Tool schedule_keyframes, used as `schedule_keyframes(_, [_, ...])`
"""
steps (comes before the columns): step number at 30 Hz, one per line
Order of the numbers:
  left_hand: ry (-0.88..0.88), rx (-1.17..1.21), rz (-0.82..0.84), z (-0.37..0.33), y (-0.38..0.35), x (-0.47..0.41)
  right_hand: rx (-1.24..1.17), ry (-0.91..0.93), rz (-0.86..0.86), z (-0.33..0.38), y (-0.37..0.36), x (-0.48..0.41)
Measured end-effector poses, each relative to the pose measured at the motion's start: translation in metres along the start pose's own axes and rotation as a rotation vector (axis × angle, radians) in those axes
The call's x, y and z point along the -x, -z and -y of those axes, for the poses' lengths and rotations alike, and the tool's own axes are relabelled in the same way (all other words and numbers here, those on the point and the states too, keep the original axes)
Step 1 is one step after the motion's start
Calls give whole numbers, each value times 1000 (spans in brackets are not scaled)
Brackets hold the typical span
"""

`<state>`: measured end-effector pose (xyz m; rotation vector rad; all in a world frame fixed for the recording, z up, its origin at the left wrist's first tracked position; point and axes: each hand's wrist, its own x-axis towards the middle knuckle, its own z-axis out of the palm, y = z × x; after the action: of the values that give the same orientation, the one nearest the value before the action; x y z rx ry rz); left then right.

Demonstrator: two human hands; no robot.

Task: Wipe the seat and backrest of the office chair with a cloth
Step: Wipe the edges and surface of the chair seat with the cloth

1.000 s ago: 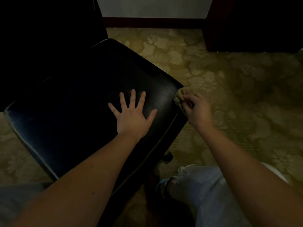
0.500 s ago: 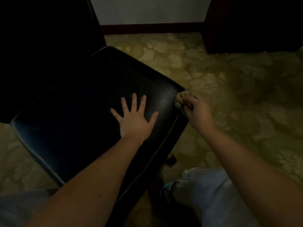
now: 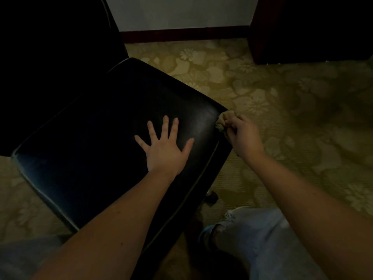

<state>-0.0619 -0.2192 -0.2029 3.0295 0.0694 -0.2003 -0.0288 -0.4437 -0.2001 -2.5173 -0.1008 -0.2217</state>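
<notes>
Two hands unchanged: left hand (image 3: 164, 147) flat on seat (image 3: 90, 138); right hand (image 3: 244, 136) pinches cloth (image 3: 222, 122) at corner.

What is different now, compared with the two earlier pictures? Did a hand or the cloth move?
Almost nothing changed. The right hand still grips the bunched cloth against the right corner of the seat; any shift is too small to give a direction. Nothing was taken hold of or let go. The left hand stays flat on the seat, fingers spread. Only the view drifted slightly.
</notes>
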Motion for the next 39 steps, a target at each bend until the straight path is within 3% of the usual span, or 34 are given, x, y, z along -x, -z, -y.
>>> schedule_keyframes(13, [10, -13, 2, -2, 0, -1, 54, 67, 12, 3, -8, 23])
schedule_keyframes(19, [20, 9, -7, -3, 0, -2, 82, -22, -13, -1, -14, 0])
schedule_keyframes(29, [30, 10, 16, -5, 3, -7, 57, 80, -16, 2, -12, 14])
schedule_keyframes(39, [-311, -105, 19, 43, 24, 15, -39, -4, -80, 13, -13, 15])
